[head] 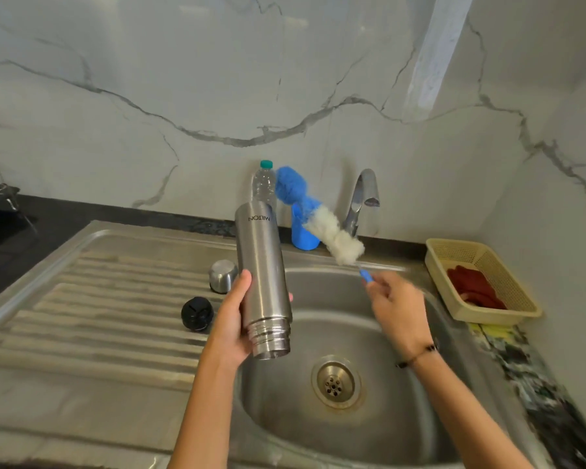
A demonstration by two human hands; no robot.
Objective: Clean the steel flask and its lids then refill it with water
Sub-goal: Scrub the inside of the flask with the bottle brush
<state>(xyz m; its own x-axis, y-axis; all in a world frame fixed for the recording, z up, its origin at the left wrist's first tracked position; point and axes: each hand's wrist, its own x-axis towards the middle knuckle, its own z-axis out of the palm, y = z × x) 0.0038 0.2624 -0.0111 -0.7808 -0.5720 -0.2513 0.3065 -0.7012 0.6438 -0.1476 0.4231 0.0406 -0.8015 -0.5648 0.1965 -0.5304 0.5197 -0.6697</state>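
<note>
Left hand (232, 319) gripping inverted, brushed-steel flask (263, 275), open mouth down

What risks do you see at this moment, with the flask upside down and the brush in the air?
The left hand grips the flask low, near its mouth; wet steel may slip into the sink. The right hand pinches only the brush handle's tip, so the brush may drop or spatter.
</note>
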